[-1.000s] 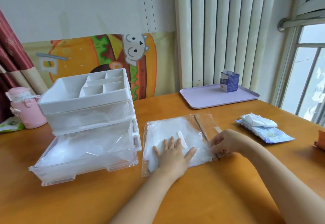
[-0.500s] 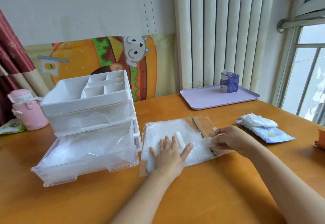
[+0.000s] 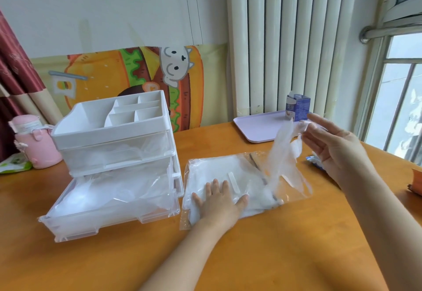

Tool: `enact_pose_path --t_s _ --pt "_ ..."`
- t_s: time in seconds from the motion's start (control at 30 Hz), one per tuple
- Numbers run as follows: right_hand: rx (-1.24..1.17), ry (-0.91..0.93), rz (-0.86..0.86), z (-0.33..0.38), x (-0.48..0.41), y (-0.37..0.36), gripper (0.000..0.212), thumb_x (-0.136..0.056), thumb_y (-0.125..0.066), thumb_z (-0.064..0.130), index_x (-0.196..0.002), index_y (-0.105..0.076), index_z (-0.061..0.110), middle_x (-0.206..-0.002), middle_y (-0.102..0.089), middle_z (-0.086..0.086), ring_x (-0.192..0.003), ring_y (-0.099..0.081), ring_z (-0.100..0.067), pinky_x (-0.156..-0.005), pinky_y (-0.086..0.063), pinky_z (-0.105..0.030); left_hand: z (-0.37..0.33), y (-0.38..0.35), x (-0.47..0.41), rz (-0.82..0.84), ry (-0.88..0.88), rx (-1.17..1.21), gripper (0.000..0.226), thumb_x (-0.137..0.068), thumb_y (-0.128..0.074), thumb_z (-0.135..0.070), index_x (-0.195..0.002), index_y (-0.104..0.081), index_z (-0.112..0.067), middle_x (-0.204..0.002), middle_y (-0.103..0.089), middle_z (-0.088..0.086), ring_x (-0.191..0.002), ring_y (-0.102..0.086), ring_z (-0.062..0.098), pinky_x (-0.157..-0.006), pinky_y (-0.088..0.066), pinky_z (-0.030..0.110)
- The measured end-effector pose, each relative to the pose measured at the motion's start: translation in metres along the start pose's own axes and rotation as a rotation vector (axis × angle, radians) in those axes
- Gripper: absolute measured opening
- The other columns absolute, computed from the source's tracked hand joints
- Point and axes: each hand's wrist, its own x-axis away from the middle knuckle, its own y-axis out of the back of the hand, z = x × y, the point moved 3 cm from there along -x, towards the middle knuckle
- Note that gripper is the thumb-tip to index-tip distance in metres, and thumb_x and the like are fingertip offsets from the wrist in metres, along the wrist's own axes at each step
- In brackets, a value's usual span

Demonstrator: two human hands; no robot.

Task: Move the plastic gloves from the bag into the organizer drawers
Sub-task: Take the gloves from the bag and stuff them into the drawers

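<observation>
Head view: the left grip [image 3: 219, 201] lay flat, fingers straight and spread, pressing down on the clear bag [image 3: 205, 169], which rested on the orange wooden surface [image 3: 274, 252] just to the right of the organizer [image 3: 114, 131]. A flat stack of gloves [image 3: 249, 206] showed white through the bag under that palm. The right grip [image 3: 335, 147] was raised above the bag's right end, pinching one plastic glove [image 3: 283, 160] at its top edge between thumb and forefinger, the other fingers stretched out. The glove hung down from the pinch, its lower part trailing onto the bag's open end.

The organizer's bottom drawer [image 3: 109, 204] was pulled out toward the camera and held crumpled clear film. The upper drawer [image 3: 114, 153] sat pushed in, with similar film visible through its front. The divided top tray [image 3: 127, 112] was white.

Behind the bag a lilac tray [image 3: 258, 128] carried a small blue carton [image 3: 298, 108]. A pink bottle [image 3: 34, 142] stood left of the organizer. A blue packet [image 3: 314, 161] was mostly hidden behind the right grip.
</observation>
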Motion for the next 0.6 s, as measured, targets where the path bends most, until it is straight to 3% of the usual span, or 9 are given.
enact_pose_path --t_s 0.07,0.17,0.27,0.33,0.4,0.43,0.5,0.6 --pt "-0.012 -0.02 0.091 0.002 0.004 -0.01 0.03 -0.079 -0.065 0.005 -0.108 -0.066 0.013 -0.086 -0.073 -0.005 -0.077 -0.07 -0.011 -0.076 -0.057 -0.02 -0.006 0.006 -0.001 -0.061 -0.083 0.18 0.081 -0.092 -0.037 -0.065 -0.154 -0.012 -0.02 -0.162 -0.006 0.003 -0.149 -0.001 0.019 -0.117 0.003 0.053" --pt "0.058 -0.095 0.176 -0.007 0.007 -0.019 0.052 -0.057 -0.079 0.018 -0.106 -0.067 0.011 -0.08 -0.073 -0.007 -0.07 -0.07 -0.012 -0.071 -0.058 -0.021 -0.024 0.02 0.006 -0.105 -0.32 0.629 0.087 -0.082 -0.064 -0.057 -0.151 -0.022 -0.025 -0.157 -0.022 -0.009 -0.144 -0.02 0.008 -0.116 -0.018 0.028" --pt "0.11 -0.129 0.306 -0.02 0.011 -0.03 0.057 -0.047 -0.09 0.027 -0.1 -0.073 0.012 -0.08 -0.072 -0.01 -0.074 -0.07 -0.015 -0.074 -0.057 -0.023 -0.044 0.028 0.011 -0.054 -0.419 0.924 0.086 -0.07 -0.075 -0.059 -0.144 -0.036 -0.037 -0.148 -0.038 -0.017 -0.133 -0.039 0.004 -0.109 -0.035 0.027" --pt "0.153 -0.152 0.387 -0.027 0.017 -0.04 0.048 -0.056 -0.083 0.023 -0.101 -0.072 0.011 -0.082 -0.072 -0.011 -0.079 -0.071 -0.017 -0.078 -0.056 -0.023 -0.05 0.028 0.009 -0.062 -0.395 1.049 0.063 -0.077 -0.076 -0.046 -0.134 -0.052 -0.033 -0.135 -0.055 -0.014 -0.12 -0.054 0.005 -0.1 -0.046 0.027" --pt "0.202 -0.164 0.453 -0.031 0.023 -0.048 0.036 -0.075 -0.07 0.016 -0.11 -0.067 0.009 -0.091 -0.073 -0.012 -0.089 -0.07 -0.019 -0.085 -0.055 -0.024 -0.049 0.031 0.008 -0.122 -0.302 1.17 0.019 -0.087 -0.07 -0.023 -0.106 -0.069 -0.021 -0.113 -0.07 0.002 -0.106 -0.066 0.019 -0.087 -0.054 0.027" --pt "0.252 -0.152 0.457 -0.032 0.024 -0.048 0.031 -0.082 -0.064 0.014 -0.113 -0.066 0.009 -0.096 -0.073 -0.011 -0.094 -0.07 -0.019 -0.089 -0.053 -0.025 -0.047 0.032 0.007 -0.141 -0.241 1.237 0.007 -0.09 -0.066 -0.016 -0.094 -0.071 -0.018 -0.103 -0.072 0.009 -0.101 -0.068 0.026 -0.084 -0.056 0.029" --pt "0.459 -0.061 0.399 -0.03 0.023 -0.045 0.024 -0.087 -0.063 0.014 -0.111 -0.066 0.015 -0.101 -0.074 -0.004 -0.097 -0.069 -0.015 -0.092 -0.052 -0.028 -0.039 0.033 0.002 -0.126 -0.122 1.426 0.01 -0.089 -0.065 -0.009 -0.084 -0.073 -0.013 -0.093 -0.074 0.012 -0.094 -0.069 0.026 -0.083 -0.057 0.032" --pt "0.82 0.053 0.292 -0.026 0.02 -0.04 0.03 -0.072 -0.076 0.034 -0.099 -0.07 0.022 -0.092 -0.073 0.006 -0.086 -0.068 -0.006 -0.083 -0.054 -0.023 -0.025 0.033 -0.005 -0.064 0.065 1.7 0.004 -0.083 -0.073 -0.011 -0.081 -0.072 -0.008 -0.087 -0.074 0.01 -0.083 -0.069 0.022 -0.077 -0.055 0.031"
